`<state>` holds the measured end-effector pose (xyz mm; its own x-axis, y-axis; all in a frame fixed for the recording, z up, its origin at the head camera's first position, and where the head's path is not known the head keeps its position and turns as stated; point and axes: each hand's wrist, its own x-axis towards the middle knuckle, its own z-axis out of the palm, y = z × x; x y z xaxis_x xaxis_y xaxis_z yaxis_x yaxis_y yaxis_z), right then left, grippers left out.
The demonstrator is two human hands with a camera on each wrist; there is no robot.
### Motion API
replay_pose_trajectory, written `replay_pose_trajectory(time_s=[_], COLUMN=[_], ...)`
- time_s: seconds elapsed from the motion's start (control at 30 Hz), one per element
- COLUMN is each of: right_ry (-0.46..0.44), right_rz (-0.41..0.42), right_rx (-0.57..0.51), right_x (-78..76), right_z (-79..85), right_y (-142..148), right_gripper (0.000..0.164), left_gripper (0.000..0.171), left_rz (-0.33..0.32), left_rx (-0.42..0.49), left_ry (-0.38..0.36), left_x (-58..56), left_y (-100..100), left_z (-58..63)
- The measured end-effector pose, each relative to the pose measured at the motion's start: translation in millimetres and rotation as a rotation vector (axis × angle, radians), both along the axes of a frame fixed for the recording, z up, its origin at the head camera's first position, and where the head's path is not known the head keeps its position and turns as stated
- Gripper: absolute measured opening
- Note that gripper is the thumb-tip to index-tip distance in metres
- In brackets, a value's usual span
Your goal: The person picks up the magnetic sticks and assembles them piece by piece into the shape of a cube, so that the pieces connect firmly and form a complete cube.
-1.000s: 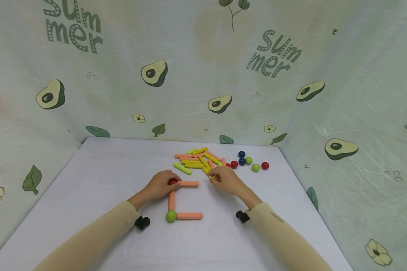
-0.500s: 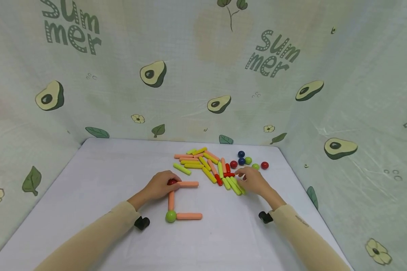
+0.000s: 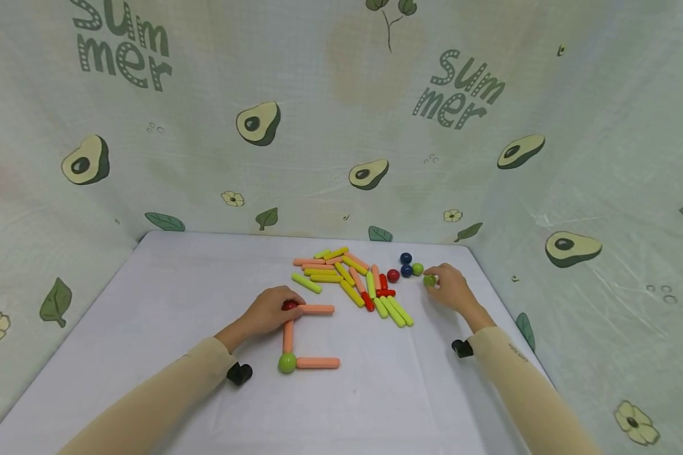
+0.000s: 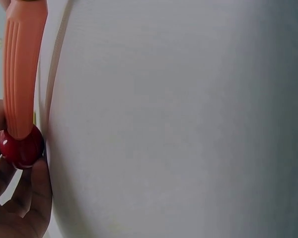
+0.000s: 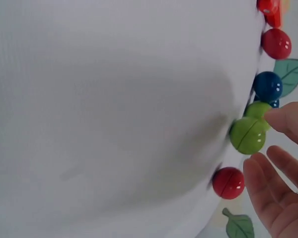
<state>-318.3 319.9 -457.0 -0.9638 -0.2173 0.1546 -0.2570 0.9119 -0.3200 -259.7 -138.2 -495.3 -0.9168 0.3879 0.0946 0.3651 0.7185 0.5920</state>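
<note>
My left hand (image 3: 267, 309) pinches a red ball (image 4: 22, 148) between thumb and fingers. From that ball one salmon-coloured stick (image 3: 319, 309) points right. Another salmon stick (image 3: 288, 337) runs from it towards the near side, down to a green ball (image 3: 287, 363). A third salmon stick (image 3: 319, 363) extends right from the green ball, so the pieces form an open-sided square. At the right, my right hand (image 3: 453, 289) has its thumb and fingers spread around a loose green ball (image 5: 248, 135), fingertips close to it in the right wrist view.
Yellow sticks (image 3: 326, 278), lime sticks (image 3: 396, 311), red sticks (image 3: 386, 292) and more salmon ones lie scattered at the back centre. Two dark blue balls (image 3: 406, 258), a red ball (image 3: 393, 275) and another green ball (image 3: 418, 269) sit beyond them. A patterned cloth hangs behind the table (image 3: 205, 272).
My right hand has moved rightwards from the yellow sticks, past the red and lime sticks, to the loose green ball. The left hand keeps its hold on the red ball.
</note>
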Motion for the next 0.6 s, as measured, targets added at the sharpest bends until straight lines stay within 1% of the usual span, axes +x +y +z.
replay_pose_trajectory(time_s=[0.17,0.27,0.5,0.6], right_ry=[-0.016,-0.027,-0.081,-0.071], right_rz=[-0.008,-0.006,0.009,0.012], right_rx=[0.005,-0.002,-0.018,-0.014], right_x=[-8.1,-9.9,-10.7,-8.6], right_z=[-5.5,-8.5,-13.7,-12.7], right_y=[10,12,12,9], right_gripper=[0.041,0.041,0.038,0.036], left_gripper=[0.016,0.016,0.016,0.016], left_rz=[0.004,0.002,-0.001,-0.007], left_rx=[-0.004,-0.006,-0.001,-0.001], left_ry=[-0.009,-0.007,-0.009,-0.003], left_x=[0.6,0.0,-1.7,-2.3], left_y=[0,0,-1,-2], left_z=[1.0,0.2,-1.6,-2.4])
